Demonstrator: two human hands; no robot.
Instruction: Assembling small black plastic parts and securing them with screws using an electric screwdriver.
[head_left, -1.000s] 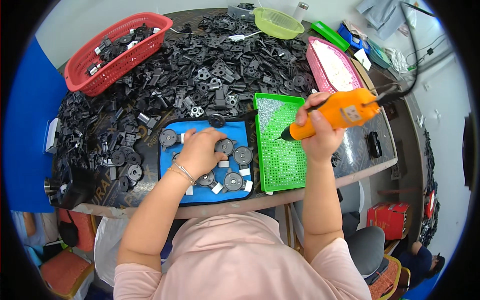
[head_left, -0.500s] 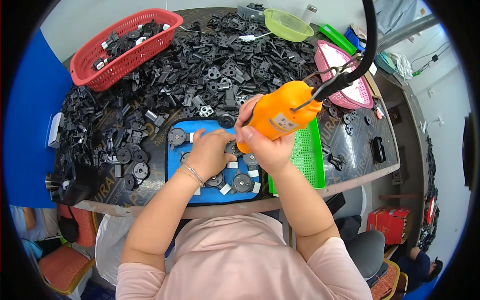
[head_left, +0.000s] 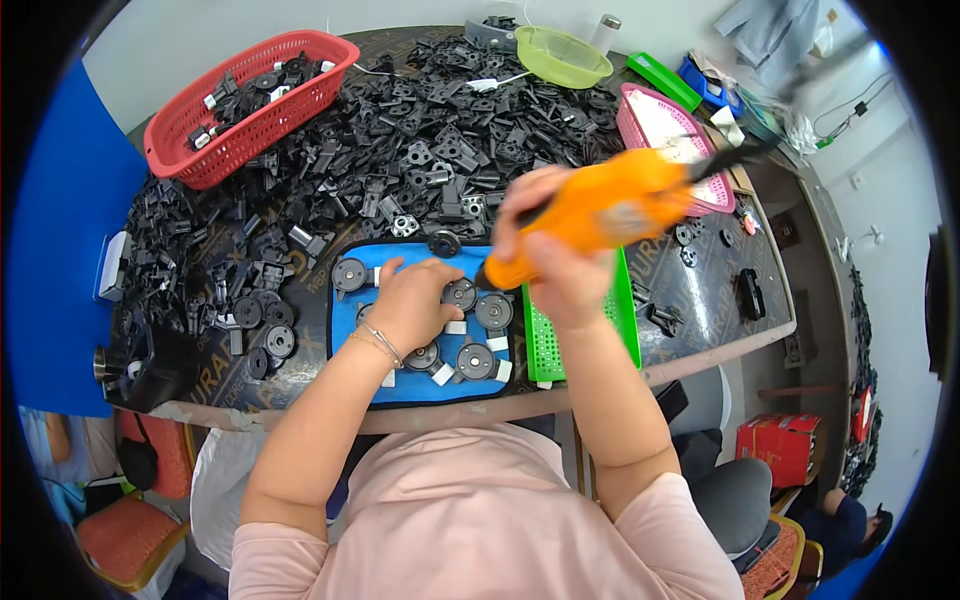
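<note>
Right hand [head_left: 568,268], closed round orange driver [head_left: 620,195], has swung it back from wheel part [head_left: 462,293] left hand [head_left: 408,305] grips between thumb and fingers; pass likely done.

1. Left forearm [head_left: 320,420]: slants up and rightward, elbow bent.
2. Left hand [head_left: 405,303]: palm down, fingers bent, thumb and index finger curved toward each other.
3. Right forearm [head_left: 618,405]: slants up and leftward, elbow bent.
4. Right hand [head_left: 572,278]: fingers curled, thumb wrapped in a grip; outline blurred.
5. Hands apart, right one farther forward.
</note>
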